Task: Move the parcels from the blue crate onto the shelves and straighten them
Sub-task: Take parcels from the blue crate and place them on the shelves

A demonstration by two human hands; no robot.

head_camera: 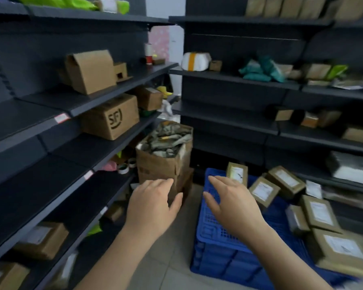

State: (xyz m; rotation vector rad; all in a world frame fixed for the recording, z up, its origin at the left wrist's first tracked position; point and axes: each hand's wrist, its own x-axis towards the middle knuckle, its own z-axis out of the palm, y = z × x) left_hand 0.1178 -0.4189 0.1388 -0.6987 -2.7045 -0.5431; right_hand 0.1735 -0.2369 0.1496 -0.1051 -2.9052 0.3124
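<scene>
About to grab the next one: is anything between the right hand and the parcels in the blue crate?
Nothing visible. The right hand hovers open over the blue crate, and the parcels lie uncovered just to its right. The left hand is off to the other side, empty.

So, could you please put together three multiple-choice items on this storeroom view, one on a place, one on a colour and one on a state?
1. Where does the box printed SF sit?
A. On a shelf of the left rack
B. Inside the crate
C. On the floor

2. What colour is the crate that holds the labelled parcels?
A. Green
B. Blue
C. Red

3. What are the left hand and right hand doing?
A. Both gripping one parcel
B. Open and holding nothing
C. Each closed on a roll of tape

Answers:
1. A, it rests on a dark shelf of the left rack.
2. B, its plastic walls are blue.
3. B, the fingers are spread, with nothing in either palm.
</scene>
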